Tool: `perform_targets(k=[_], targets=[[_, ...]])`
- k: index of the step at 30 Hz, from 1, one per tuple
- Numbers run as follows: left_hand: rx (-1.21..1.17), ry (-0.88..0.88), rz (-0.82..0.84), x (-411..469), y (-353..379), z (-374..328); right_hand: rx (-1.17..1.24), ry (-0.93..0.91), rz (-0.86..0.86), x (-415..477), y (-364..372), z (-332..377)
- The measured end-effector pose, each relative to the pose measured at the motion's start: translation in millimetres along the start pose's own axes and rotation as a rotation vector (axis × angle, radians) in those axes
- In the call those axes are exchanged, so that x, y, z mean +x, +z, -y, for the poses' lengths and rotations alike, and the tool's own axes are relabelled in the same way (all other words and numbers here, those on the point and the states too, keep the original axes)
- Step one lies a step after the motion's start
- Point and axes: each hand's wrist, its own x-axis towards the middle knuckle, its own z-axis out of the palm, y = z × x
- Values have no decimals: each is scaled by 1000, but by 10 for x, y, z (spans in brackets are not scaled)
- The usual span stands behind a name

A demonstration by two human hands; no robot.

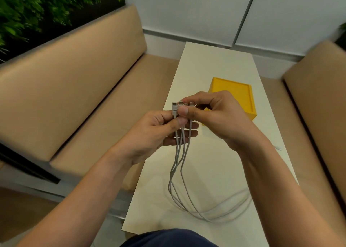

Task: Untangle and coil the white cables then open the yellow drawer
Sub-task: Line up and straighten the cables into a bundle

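Both hands hold the white cables [182,164] above the narrow white table [211,63]. Several plug ends stand side by side between the fingertips. My right hand [217,115] pinches the plugs from the right with thumb and fingers. My left hand [159,132] holds the strands just below, thumb on top, fingers under them. The cables hang down and loop loosely on the table near its front edge. The yellow drawer box [234,91] stands on the table behind my right hand, partly hidden by it.
Tan cushioned benches [84,89] run along both sides of the table. A small white object [278,148] lies at the table's right edge. Green plants fill the upper left; a pale wall stands behind.
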Motion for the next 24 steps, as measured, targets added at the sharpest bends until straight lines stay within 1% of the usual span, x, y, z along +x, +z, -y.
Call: perform_targets(k=[2, 5, 9, 12, 15, 17, 19, 22, 24], targets=[[-19, 2, -16, 2, 8, 12, -17, -9, 12, 1, -24, 7], [65, 15, -22, 12, 17, 15, -52, -6, -2, -2, -31, 23], [190, 45, -51, 30, 30, -5, -30, 12, -84, -2, -1, 18], [192, 53, -89, 33, 61, -32, 49, 12, -126, -8, 21, 15], [187, 56, -126, 24, 63, -52, 118, 24, -14, -22, -58, 30], [185, 46, -120, 17, 42, -52, 166, 35, 44, -27, -118, 33], [183, 27, -91, 9, 34, -48, 166, 43, 45, -25, -136, 21], [166, 8, -56, -2, 29, -57, 103, 34, 17, -13, -107, 10], [139, -1, -40, -8, 23, -63, 77, 31, 37, -8, -105, 12]])
